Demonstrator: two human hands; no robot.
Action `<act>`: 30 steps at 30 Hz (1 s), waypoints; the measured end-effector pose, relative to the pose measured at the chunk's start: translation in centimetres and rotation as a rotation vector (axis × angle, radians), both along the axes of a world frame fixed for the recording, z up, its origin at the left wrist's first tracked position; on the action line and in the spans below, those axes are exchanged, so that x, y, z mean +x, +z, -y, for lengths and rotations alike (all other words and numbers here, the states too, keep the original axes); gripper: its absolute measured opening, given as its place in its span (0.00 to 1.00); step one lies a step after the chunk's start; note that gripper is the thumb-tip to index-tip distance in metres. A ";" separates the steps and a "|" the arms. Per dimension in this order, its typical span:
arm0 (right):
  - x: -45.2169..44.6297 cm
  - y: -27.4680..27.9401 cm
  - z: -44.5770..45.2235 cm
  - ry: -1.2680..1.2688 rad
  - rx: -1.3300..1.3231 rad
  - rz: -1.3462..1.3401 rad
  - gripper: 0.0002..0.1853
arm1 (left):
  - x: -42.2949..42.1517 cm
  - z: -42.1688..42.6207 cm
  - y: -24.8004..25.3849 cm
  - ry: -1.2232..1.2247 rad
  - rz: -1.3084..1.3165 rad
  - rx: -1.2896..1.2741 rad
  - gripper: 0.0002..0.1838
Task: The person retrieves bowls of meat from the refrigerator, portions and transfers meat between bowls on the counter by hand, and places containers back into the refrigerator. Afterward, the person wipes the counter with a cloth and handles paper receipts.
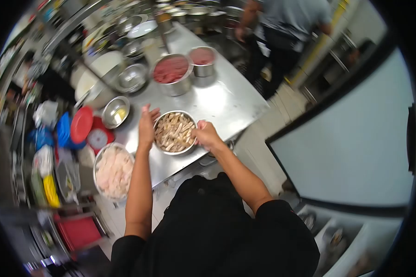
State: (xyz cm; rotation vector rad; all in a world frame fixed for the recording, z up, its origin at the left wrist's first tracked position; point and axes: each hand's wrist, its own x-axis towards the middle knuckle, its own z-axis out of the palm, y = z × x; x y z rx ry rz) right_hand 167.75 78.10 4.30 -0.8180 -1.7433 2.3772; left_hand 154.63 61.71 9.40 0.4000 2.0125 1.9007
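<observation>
Handling 1 round metal bowl, on or just over the steel table near its 6 o'clock edge; cannot tell if touching. Pinching the rim at 3 o'clock with right hand; holding left hand open at 9 o'clock, maybe brushing the side, not grasping. Probably weighing moderately heavy, feeling stiff and slick, likely spilling loose chopped pieces if tilting. Best gripping at 2 opposite rims, 3 and 9 o'clock. Pointing mouth-up; showing no long axis.
</observation>
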 end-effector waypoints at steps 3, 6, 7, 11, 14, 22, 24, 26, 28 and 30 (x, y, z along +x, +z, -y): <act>6.4 -0.1 -1.2 -0.165 -0.136 -0.038 0.06 | -0.7 -1.9 1.3 -0.192 -0.025 0.019 0.41; 15.0 -0.1 -1.9 -0.395 -0.278 -0.244 0.12 | -0.2 -6.4 3.7 -0.399 -0.129 0.045 0.40; 19.0 1.2 -2.3 -0.424 -0.126 -0.156 0.11 | 0.7 -8.8 4.3 -0.423 -0.100 0.110 0.39; 33.3 2.4 0.7 -1.023 -0.116 -0.121 0.07 | 8.9 -15.4 5.0 -0.606 -0.197 0.312 0.32; 40.8 1.6 4.6 -1.406 -0.112 -0.103 0.13 | 13.8 -18.5 3.5 -0.719 -0.086 0.394 0.27; 56.6 0.7 10.9 -2.290 -0.033 -0.269 0.05 | 24.9 -19.7 -3.0 -1.023 0.062 0.121 0.32; 60.4 1.1 9.9 -2.403 0.003 -0.286 0.04 | 24.7 -19.9 -6.0 -1.114 0.065 0.032 0.32; 64.2 1.1 8.0 -2.601 0.121 -0.277 0.03 | 23.6 -19.9 -8.6 -1.180 0.060 -0.056 0.32; 67.9 1.1 5.7 -2.706 0.125 -0.235 0.04 | 22.3 -19.6 -10.5 -1.271 0.023 -0.205 0.30; 72.6 -0.1 4.8 -2.812 0.140 -0.161 0.05 | 21.0 -19.0 -11.8 -1.253 0.046 -0.243 0.29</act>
